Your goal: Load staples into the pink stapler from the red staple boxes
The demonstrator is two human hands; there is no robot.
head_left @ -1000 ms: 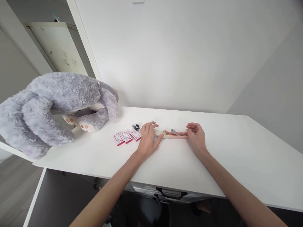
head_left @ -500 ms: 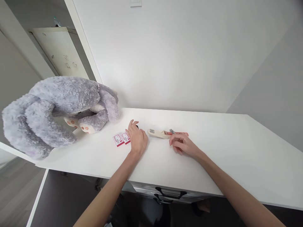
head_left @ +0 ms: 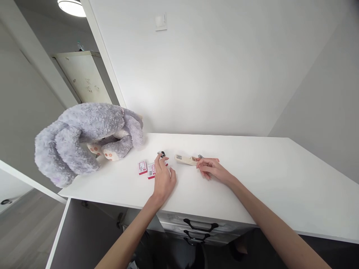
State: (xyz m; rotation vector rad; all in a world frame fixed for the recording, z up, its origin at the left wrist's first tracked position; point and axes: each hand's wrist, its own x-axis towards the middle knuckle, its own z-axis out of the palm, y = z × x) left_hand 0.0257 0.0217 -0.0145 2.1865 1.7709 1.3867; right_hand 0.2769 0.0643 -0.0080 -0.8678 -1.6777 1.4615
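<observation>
My left hand [head_left: 164, 181] reaches over small white-and-red boxes, its fingers bent but spread, the thumb apart. One box [head_left: 142, 167] lies to its left; another box [head_left: 150, 171] is partly hidden behind the fingers. Just past the fingertips is a small black object [head_left: 161, 153], its kind unclear. My right hand [head_left: 213, 169] is closed loosely at a cream stapler [head_left: 185, 160], which appears folded out lengthwise on the table. The fingers cover its middle. A metal piece [head_left: 201, 156] and an orange end [head_left: 216, 160] show behind them; how firmly they grip is hidden.
A large grey plush toy [head_left: 92, 121] slumps on the left of the white tabletop [head_left: 252, 179]. The white wall [head_left: 210, 74] rises behind the back edge. Below the front edge are drawers with black handles [head_left: 200, 225]. An open doorway shows a cabinet [head_left: 84, 74].
The view has tilted up. My left hand has drawn back, its fingers now over the boxes, uncovering the black object. The boxes have shifted apart. My right hand has moved slightly left along the stapler.
</observation>
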